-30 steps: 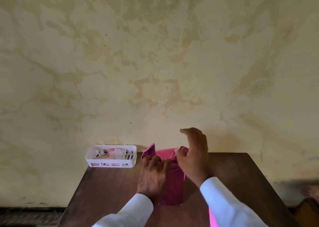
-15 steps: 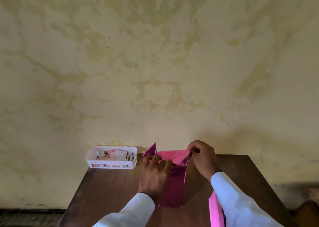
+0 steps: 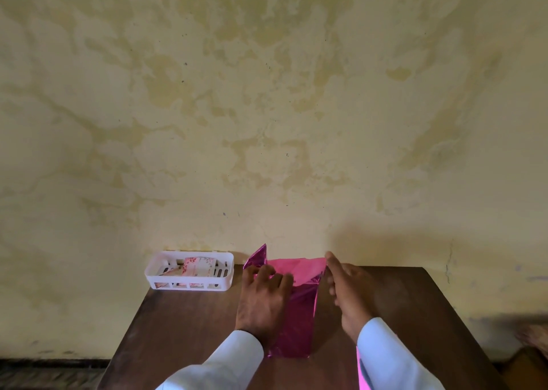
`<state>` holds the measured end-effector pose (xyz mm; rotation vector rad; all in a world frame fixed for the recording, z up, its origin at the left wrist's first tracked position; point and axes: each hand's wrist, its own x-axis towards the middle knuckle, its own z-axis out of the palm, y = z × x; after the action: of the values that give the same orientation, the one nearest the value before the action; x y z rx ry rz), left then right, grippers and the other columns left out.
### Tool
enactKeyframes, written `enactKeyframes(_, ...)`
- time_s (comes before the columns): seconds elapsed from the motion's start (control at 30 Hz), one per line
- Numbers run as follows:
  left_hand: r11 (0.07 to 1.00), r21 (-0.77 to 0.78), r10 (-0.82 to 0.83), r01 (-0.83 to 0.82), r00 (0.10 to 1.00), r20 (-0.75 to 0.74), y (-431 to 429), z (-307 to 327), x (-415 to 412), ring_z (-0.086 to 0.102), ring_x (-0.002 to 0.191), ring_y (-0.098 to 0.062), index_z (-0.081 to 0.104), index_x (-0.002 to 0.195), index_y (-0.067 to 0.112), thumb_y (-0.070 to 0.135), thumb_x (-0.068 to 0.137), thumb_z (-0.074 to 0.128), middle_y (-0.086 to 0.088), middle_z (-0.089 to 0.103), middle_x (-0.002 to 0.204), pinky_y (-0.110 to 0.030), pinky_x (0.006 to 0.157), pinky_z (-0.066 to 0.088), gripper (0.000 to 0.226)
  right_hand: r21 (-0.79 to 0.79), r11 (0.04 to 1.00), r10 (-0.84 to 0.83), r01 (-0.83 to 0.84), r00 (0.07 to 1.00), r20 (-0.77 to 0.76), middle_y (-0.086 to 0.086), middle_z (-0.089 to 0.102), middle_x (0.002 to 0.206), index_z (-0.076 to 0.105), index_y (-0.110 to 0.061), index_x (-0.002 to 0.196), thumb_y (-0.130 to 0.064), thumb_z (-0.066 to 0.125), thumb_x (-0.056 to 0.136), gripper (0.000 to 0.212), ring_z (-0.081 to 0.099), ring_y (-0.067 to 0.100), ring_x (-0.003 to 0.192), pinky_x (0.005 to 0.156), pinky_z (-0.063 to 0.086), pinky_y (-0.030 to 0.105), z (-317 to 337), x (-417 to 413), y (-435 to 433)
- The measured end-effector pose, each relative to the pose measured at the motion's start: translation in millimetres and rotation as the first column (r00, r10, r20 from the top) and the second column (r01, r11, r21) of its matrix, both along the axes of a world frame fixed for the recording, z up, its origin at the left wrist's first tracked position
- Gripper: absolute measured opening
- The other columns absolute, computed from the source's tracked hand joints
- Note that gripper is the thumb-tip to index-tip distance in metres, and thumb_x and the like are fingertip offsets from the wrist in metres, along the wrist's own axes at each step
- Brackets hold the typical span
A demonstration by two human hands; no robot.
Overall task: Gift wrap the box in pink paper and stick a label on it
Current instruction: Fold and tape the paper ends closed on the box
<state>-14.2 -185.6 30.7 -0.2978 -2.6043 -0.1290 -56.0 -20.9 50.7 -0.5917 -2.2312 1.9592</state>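
Right hand (image 3: 350,288) has let go of the far corner it was pinching and now lies flat along the right side of the box (image 3: 296,336). Its grip is apart, with the fingers straight, and I think it is smoothing the pink paper (image 3: 299,268) down so that side makes a neat fold. The left hand (image 3: 261,297) rests on top of the box with its fingers bent. Its grip is pressed down on the paper, most likely so the wrap cannot slip while the other hand works. The box stands by the far edge of the surface (image 3: 184,330), about in the middle, with the paper already around it. At its far left corner one pointed flap (image 3: 259,257) sticks up, so that end is not folded shut yet. A white basket (image 3: 149,274) sits at the far left corner of the surface, close enough to reach. Inside it is a roll with a flower print (image 3: 198,266), maybe tape or labels, but I cannot tell which. No label shows on the box, so that step seems left to do.
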Motion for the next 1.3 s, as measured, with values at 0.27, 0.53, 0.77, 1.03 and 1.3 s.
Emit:
enactKeyframes(0.27,1.000,0.008,0.001,0.000,1.000,-0.020,-0.3,-4.7,1.0,0.060,0.080,-0.027,0.068,0.084,0.020,0.013,0.059,0.075,0.000,0.066,0.073,-0.041,0.079,0.040,0.027,-0.154,0.982,0.130,-0.110,0.983,0.126,0.007,0.051,0.061,0.056,-0.008,0.068,-0.013,0.070,0.089,0.026,0.041,0.016,0.052,0.048,0.029,0.026,42.1,-13.9,-10.5)
enactKeyframes(0.53,1.000,-0.002,-0.021,0.021,1.000,-0.017,0.2,-2.9,0.3,0.061,0.078,-0.027,0.068,0.085,0.020,0.012,0.060,0.073,-0.001,0.066,0.072,-0.042,0.076,0.048,0.026,-0.099,0.994,0.054,-0.047,0.996,0.065,0.007,0.058,0.071,0.064,-0.009,0.078,-0.016,0.065,0.091,0.015,0.048,0.018,0.059,0.050,0.036,0.027,32.4,-15.8,-1.1)
enactKeyframes(0.77,1.000,-0.030,0.004,-0.004,1.000,-0.019,1.1,-1.6,1.3,0.065,0.081,-0.029,0.069,0.087,0.018,0.012,0.071,0.050,-0.003,0.069,0.075,-0.045,0.077,0.051,0.026,0.789,0.607,0.469,0.094,0.759,-0.452,-0.001,0.070,0.096,0.072,-0.013,0.097,-0.006,0.069,0.081,0.018,0.061,0.021,0.097,0.083,0.048,0.032,50.9,-12.1,-7.2)
enactKeyframes(1.03,1.000,-0.010,-0.024,0.024,1.000,-0.017,-5.4,-1.2,1.7,0.066,0.089,-0.027,0.070,0.089,0.023,0.019,0.064,0.072,0.003,0.073,0.080,-0.042,0.086,0.038,0.024,0.948,-0.143,0.630,-0.286,0.712,0.310,-0.002,0.063,0.119,0.066,-0.019,0.108,-0.013,0.054,0.091,0.021,0.028,0.020,0.145,0.121,0.012,0.043,49.4,-2.6,-35.6)
enactKeyframes(1.3,0.999,0.027,-0.039,0.039,0.999,-0.017,-6.2,-4.0,1.5,0.067,0.102,-0.027,0.071,0.093,0.022,0.021,0.061,0.082,0.003,0.075,0.087,-0.045,0.087,0.045,0.033,0.988,-0.072,0.731,-0.134,0.668,0.144,-0.006,0.069,0.105,0.073,-0.025,0.099,-0.026,0.056,0.091,0.018,0.057,0.019,0.113,0.110,0.033,0.038,19.3,-4.7,-33.5)
